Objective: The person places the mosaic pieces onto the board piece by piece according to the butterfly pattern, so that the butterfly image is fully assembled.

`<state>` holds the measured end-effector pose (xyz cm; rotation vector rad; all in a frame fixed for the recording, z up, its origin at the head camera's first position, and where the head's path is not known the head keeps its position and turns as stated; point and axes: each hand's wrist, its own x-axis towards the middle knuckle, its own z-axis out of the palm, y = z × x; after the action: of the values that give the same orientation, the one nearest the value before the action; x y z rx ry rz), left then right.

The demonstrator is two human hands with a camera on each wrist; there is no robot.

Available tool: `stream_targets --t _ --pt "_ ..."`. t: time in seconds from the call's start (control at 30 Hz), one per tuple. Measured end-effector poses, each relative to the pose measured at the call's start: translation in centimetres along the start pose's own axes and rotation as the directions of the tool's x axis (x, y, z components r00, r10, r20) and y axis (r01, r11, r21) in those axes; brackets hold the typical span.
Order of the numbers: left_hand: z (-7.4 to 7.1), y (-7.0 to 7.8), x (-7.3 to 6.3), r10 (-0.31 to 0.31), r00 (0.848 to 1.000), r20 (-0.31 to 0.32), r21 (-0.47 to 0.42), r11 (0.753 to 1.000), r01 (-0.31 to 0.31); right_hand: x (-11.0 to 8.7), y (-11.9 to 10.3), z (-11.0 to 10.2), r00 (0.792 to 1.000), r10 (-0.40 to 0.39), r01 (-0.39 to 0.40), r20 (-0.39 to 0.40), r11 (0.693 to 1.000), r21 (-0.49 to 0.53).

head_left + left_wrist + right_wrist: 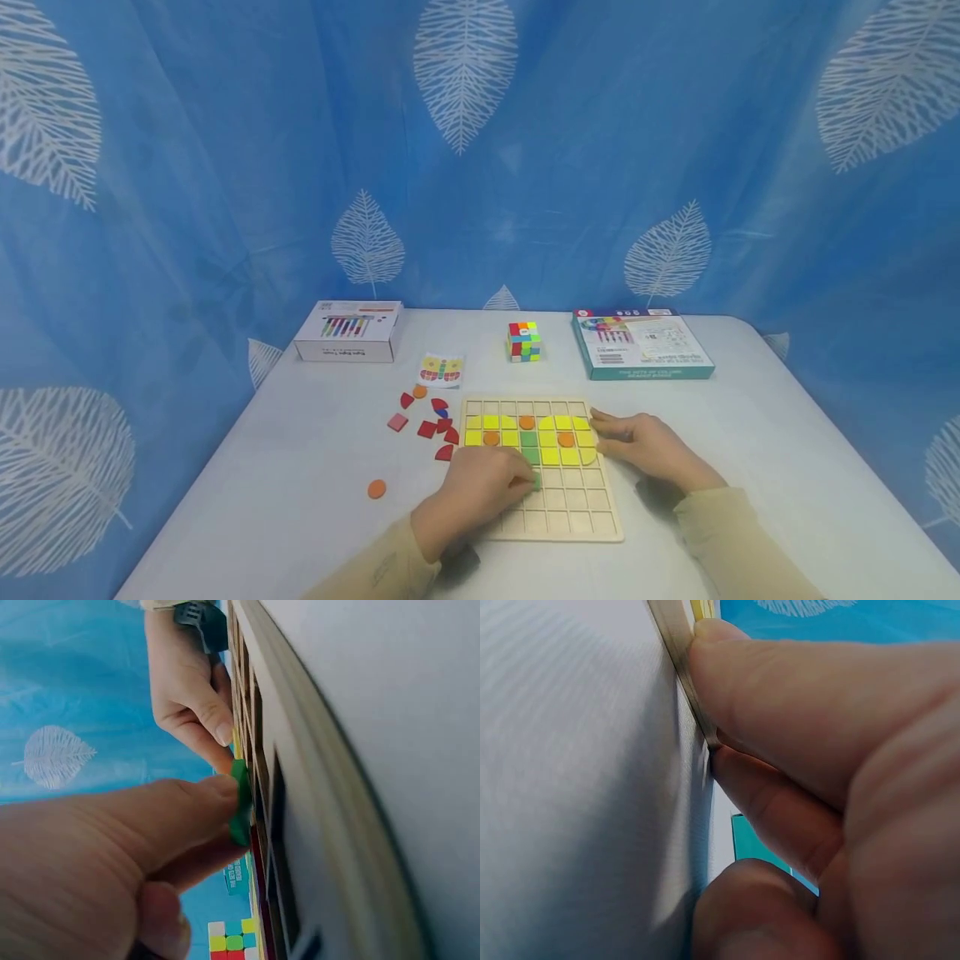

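Observation:
My left hand (480, 483) pinches a small green square tile (240, 802) between thumb and finger, just over a wooden grid board (577, 523). In the left wrist view the tile stands tilted against the board's surface. Yellow tiles (550, 456), orange discs (527, 422) and green squares (528, 438) fill cells in the board's upper rows; my left hand hides part of the lower left. At the board's right edge, my right hand (652, 446) holds the rim with thumb and index finger, beside a rounded yellow tile.
Left of the board lie loose red pieces (427, 429), a pink square (397, 422) and an orange disc (377, 489). A butterfly pattern card (441, 372), a colour cube (523, 342), a white box (348, 332) and a teal-edged box (643, 344) stand farther back.

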<state>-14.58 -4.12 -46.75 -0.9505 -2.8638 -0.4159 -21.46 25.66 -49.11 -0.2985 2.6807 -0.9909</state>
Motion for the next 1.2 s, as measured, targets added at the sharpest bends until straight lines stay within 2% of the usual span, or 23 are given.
stream_targets --t 0.23,0.43,0.6,0.7,0.9,1.0,1.07,1.13,1.17,1.2 --pt "1.0 -0.3 0.1 0.018 0.999 -0.027 0.039 0.999 -0.017 -0.3 0.0 -0.1 1.000 0.002 -0.002 0.003 1.000 0.007" --pt "0.8 -0.2 -0.3 0.053 0.995 -0.078 0.052 0.997 -0.049 -0.4 -0.1 -0.1 1.000 -0.005 0.005 0.004 1.000 0.004" --pt "0.3 0.1 -1.0 0.109 0.993 -0.045 0.095 0.990 -0.104 -0.3 -0.2 0.0 1.000 -0.010 0.010 0.008 1.000 -0.001" --pt "0.2 0.3 -1.3 0.122 0.992 -0.022 0.132 0.984 -0.118 -0.3 -0.3 0.0 1.000 -0.014 0.014 0.004 1.000 -0.002" --pt "0.3 0.3 -1.4 0.128 0.991 -0.042 0.156 0.980 -0.120 -0.3 -0.2 0.0 1.000 -0.015 0.015 0.005 1.000 -0.004" --pt "0.1 0.0 -1.4 0.103 0.992 -0.069 0.096 0.991 -0.096 -0.2 -0.2 0.0 1.000 -0.012 0.012 0.005 1.000 -0.001" --pt "-0.3 -0.6 -1.4 0.059 0.993 -0.106 0.058 0.997 -0.053 -0.2 -0.2 0.0 1.000 -0.014 0.014 0.007 1.000 0.001" --pt "-1.0 -1.5 -1.5 -0.045 0.989 -0.141 0.027 0.998 0.049 -0.2 -0.2 -0.1 1.000 -0.007 0.007 0.006 1.000 0.009" --pt "-1.5 -2.2 -1.5 -0.116 0.980 -0.159 0.010 0.993 0.120 -0.2 -0.3 -0.2 1.000 -0.007 0.007 0.007 1.000 0.011" --pt "-1.9 -3.0 -1.6 -0.193 0.966 -0.174 0.003 0.981 0.196 -0.2 -0.3 -0.2 1.000 -0.008 0.008 0.007 1.000 0.012"
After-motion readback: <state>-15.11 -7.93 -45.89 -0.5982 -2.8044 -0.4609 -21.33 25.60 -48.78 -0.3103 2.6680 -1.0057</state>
